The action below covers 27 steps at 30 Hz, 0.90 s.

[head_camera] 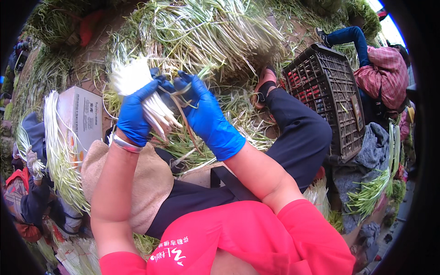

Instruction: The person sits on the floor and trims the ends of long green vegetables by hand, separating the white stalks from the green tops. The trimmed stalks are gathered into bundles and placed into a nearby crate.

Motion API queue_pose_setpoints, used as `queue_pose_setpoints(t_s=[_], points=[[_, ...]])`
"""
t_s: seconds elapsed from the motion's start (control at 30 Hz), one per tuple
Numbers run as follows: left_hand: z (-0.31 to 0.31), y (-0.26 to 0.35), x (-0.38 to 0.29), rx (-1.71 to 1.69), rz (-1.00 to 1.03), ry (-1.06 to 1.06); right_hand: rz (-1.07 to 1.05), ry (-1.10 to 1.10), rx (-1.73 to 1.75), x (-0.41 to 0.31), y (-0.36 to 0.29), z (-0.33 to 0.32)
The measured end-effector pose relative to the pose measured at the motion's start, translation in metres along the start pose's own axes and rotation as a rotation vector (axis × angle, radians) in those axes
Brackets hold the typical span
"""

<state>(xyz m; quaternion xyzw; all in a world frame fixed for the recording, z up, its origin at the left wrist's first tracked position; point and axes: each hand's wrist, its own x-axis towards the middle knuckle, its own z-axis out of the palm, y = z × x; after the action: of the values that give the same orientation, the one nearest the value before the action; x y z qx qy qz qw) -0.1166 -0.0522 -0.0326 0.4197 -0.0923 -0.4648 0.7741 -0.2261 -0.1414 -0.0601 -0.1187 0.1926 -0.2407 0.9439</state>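
Note:
Both my hands wear blue gloves. My left hand [135, 111] is closed around a bundle of white-stemmed vegetable stalks [129, 77], whose pale ends stick out below the fingers. Close to its right, my right hand [199, 103] pinches a thin leaf or stalk strand [184, 115] that hangs down between the two hands. The fingertips of both hands nearly meet and are partly dark and blurred. Behind them lies a large heap of green and white stalks [213, 34]. Loose stalks and leaves [249, 120] cover the ground below the hands.
A white cardboard box [86, 113] stands at the left, with long pale stalks [62, 154] over its side. A beige cloth [151, 185] covers one thigh. At the right are a dark plastic crate [333, 99] and a person in a checked shirt [386, 72]. Another person's gloved hand [32, 161] holds stalks at far left.

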Motion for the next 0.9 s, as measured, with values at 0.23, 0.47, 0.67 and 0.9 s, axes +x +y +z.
queue_pose_setpoints(t_s=[0.23, 0.47, 0.67, 0.9], points=[[-0.056, 0.096, 0.010, -0.303, 0.047, -0.364, -0.005, -0.162, -1.151, -0.060, -0.050, -0.055], [-0.101, 0.137, 0.005, -0.521, 0.185, -0.350, 0.761, -0.268, -2.142, -0.080, -0.081, -0.139], [-0.096, 0.104, 0.022, -0.641, 0.141, -0.238, 0.222, -0.343, -2.536, -0.036, -0.105, -0.080], [-0.062, 0.067, 0.019, -0.362, 0.281, 0.068, -0.994, -0.273, -1.820, -0.024, -0.083, 0.023]])
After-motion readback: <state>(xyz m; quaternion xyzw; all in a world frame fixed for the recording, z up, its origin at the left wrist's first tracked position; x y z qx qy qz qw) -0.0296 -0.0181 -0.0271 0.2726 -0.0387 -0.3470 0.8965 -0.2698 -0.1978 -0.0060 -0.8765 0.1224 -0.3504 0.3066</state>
